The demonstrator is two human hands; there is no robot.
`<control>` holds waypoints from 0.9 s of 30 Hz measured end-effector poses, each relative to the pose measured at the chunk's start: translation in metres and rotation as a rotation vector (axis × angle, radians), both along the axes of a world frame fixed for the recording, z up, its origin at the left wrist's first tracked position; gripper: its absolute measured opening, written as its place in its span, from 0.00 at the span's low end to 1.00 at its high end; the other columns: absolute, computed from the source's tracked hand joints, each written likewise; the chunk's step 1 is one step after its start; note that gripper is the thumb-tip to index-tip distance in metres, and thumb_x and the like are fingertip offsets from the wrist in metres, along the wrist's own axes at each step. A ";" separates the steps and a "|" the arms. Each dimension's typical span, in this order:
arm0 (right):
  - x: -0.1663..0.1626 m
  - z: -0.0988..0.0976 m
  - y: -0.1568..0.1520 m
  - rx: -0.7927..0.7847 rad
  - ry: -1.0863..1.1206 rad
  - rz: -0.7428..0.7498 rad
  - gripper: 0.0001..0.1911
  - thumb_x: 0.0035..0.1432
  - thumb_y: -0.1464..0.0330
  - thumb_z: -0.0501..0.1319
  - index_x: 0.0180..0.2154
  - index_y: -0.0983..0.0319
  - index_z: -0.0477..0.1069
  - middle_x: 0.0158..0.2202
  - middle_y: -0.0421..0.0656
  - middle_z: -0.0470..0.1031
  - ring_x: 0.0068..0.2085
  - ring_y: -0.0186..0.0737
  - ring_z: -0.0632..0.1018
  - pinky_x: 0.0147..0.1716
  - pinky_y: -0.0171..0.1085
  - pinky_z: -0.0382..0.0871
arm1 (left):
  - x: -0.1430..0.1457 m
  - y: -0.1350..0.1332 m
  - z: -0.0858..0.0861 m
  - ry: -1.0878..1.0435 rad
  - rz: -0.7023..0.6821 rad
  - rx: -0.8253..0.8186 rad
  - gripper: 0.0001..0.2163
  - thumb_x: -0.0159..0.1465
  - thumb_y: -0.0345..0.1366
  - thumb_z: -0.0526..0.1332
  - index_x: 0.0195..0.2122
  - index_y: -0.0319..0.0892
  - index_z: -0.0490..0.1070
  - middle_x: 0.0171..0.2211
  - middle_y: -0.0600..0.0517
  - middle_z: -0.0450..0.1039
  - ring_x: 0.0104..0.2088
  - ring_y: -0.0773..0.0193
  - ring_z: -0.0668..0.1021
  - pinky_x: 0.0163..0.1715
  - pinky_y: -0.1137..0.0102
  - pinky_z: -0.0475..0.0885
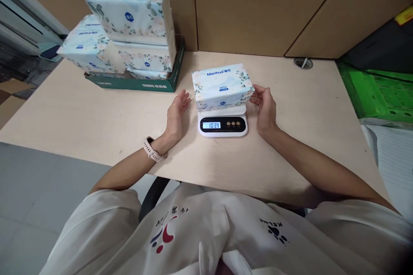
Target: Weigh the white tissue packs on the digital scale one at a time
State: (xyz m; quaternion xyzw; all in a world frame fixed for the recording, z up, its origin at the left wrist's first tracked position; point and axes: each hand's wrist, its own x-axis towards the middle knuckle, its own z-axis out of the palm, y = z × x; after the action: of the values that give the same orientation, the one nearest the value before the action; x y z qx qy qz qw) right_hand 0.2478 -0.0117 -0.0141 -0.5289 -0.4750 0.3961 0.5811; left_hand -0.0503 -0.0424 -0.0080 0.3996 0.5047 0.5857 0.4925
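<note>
A white and pale blue floral pack of tissues [222,86] rests on a small white digital kitchen scale [222,133]. The scale's lit display reads about 103.4. My left hand [178,114] is beside the pack on its left, fingers apart and not touching it, palm turned inward. At the pack's right end is my right hand [266,109], its fingers extended close to the corner; whether the fingertips touch is hard to tell. Neither hand grips the pack.
Several similar tissue packs [129,17] are stacked in a shallow green cardboard tray [135,84] at the back left of the table [306,99]. Brown panels [238,8] stand behind. A green plastic crate [387,94] lies past the right edge. A cable hole [303,63] is near the back.
</note>
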 end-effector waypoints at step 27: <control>-0.005 0.021 -0.026 0.054 -0.057 0.168 0.44 0.70 0.26 0.59 0.68 0.49 0.81 0.74 0.47 0.83 0.75 0.56 0.81 0.80 0.62 0.75 | 0.007 -0.021 0.033 0.090 -0.267 0.083 0.35 0.77 0.72 0.63 0.71 0.54 0.85 0.77 0.49 0.79 0.90 0.38 0.59 0.92 0.36 0.52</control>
State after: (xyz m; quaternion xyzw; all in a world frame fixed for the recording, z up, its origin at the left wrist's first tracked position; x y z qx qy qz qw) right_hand 0.2431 -0.0374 0.0072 -0.4823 -0.5446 0.4155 0.5460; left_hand -0.0434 -0.0633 0.0247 0.5089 0.4439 0.5170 0.5260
